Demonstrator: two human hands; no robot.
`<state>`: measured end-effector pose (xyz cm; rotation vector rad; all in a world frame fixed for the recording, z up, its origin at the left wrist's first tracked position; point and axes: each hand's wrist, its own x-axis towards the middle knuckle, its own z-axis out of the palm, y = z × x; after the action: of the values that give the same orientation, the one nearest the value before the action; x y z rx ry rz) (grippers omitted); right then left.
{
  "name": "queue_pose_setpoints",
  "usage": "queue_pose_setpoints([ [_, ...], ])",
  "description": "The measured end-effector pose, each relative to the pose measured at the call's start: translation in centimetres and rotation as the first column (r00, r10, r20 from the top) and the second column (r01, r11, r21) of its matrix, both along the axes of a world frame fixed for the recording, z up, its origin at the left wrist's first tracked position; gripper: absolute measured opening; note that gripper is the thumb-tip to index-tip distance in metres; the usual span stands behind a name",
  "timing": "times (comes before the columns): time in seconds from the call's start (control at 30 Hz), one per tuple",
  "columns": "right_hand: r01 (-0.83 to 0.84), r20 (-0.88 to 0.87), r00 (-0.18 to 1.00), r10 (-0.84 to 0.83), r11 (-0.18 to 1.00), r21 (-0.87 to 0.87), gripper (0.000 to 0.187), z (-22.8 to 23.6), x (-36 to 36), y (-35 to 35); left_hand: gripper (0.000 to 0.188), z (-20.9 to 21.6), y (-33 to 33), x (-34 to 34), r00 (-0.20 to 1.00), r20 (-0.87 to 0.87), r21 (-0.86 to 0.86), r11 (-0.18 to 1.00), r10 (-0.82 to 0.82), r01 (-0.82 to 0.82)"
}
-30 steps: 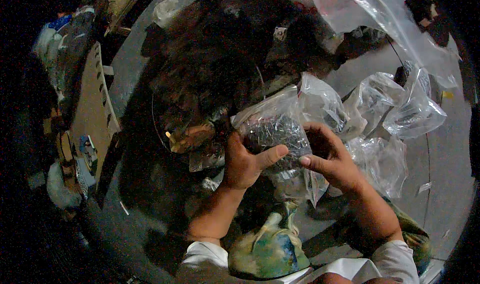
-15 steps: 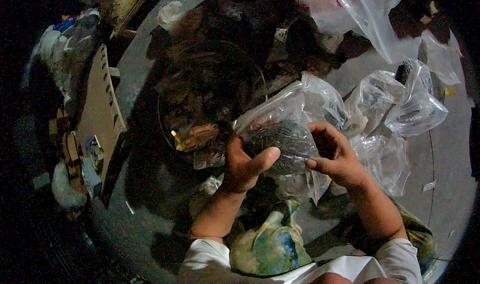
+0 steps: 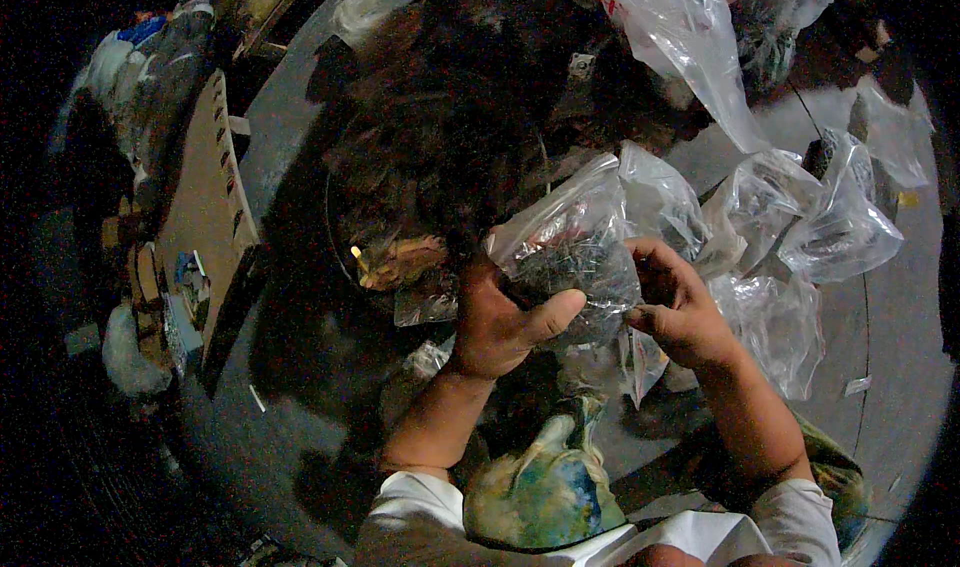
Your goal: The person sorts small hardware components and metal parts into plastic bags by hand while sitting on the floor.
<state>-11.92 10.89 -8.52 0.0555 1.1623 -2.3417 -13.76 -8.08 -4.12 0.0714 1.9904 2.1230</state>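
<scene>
A clear plastic bag [image 3: 572, 232] with a dark, wiry-looking mass inside is between my two hands, in the middle of the view. My left hand [image 3: 505, 322] is closed on its left side, with the thumb laid across the front. On the right side, my right hand [image 3: 683, 312] has its fingers curled and its thumb pressed at the bag's edge. The bag's loose upper part stands up, away from me. Exactly what the dark contents are, I cannot make out.
Several crumpled clear bags [image 3: 765, 207] lie to the right on the grey floor [image 3: 885, 367]. A dark heap [image 3: 430, 137] spreads beyond my left hand. At the far right hangs a long clear plastic sheet [image 3: 700, 57], beside another bag [image 3: 775, 42]. A brown board [image 3: 195, 222] stands left.
My hands still hold the bag, and its upper part stands more upright. At the far right, the large clear plastic has shifted, and a bag with dark contents has come into view.
</scene>
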Motion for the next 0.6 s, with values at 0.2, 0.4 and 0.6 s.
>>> queue_pose_setpoints([
  [0.2, -0.002, 0.063, 0.998, 0.003, 1.000, -0.016, 0.056, -0.2, 0.2, 0.0, 0.053, -1.0, 0.1, 0.2, 0.996, 0.087, 0.127, 0.992, 0.002, -0.013],
  [0.4, -0.022, 0.172, 0.984, 0.043, 0.992, -0.121, 0.048, 0.1, 0.2, 0.2, 0.054, -1.4, -0.2, 0.2, 0.997, 0.067, 0.034, 0.999, -0.036, 0.034],
  [0.6, -0.064, 0.305, 0.943, 0.133, 0.972, -0.225, 0.044, 0.4, -0.1, 0.3, 0.051, -1.0, 0.3, 0.3, 0.995, 0.100, 0.092, 0.996, -0.017, 0.008],
])
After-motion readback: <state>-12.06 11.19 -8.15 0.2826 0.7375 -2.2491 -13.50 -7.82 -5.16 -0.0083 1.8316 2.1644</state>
